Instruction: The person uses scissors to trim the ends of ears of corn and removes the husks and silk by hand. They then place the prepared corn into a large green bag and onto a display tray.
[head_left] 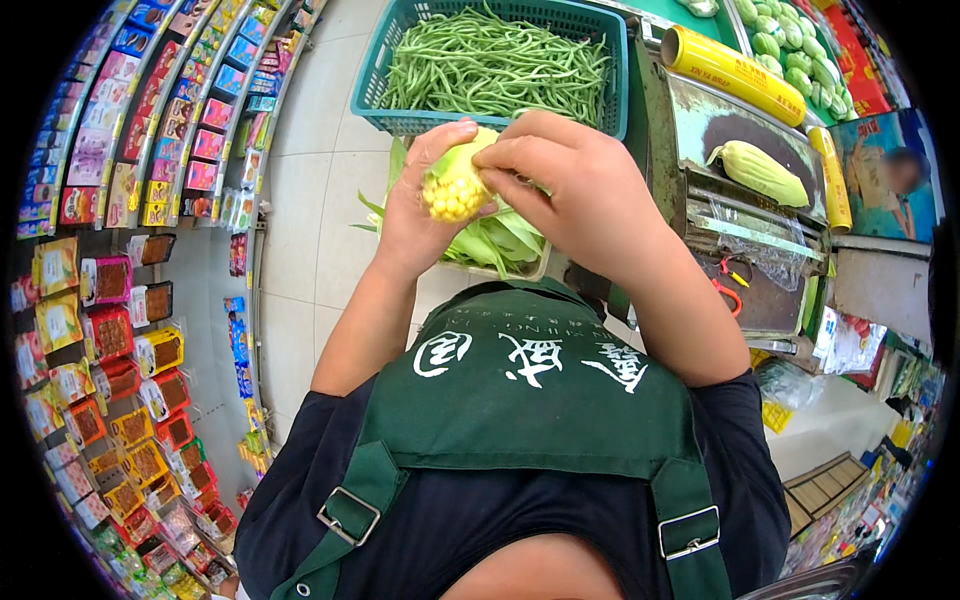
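An ear of corn [455,195] with yellow kernels showing at its near end is held up in front of my chest. My left hand [412,205] is wrapped round it from the left side. From the right, my right hand [545,170] pinches a pale green husk leaf [468,155] at the top of the ear; its fingertips are pressed together. Below my hands, a container of loose green husks [495,245] stands partly hidden. Another ear of corn [762,174], still in its husk, lies on the worn metal bench at the right.
A teal crate [366,82] of green beans [490,65] stands just beyond my hands. Yellow rolls of film [735,75] and red-handled scissors [730,296] lie on the bench. Shelves of packaged snacks [130,130] line the left. Round green vegetables [795,55] sit at the far right.
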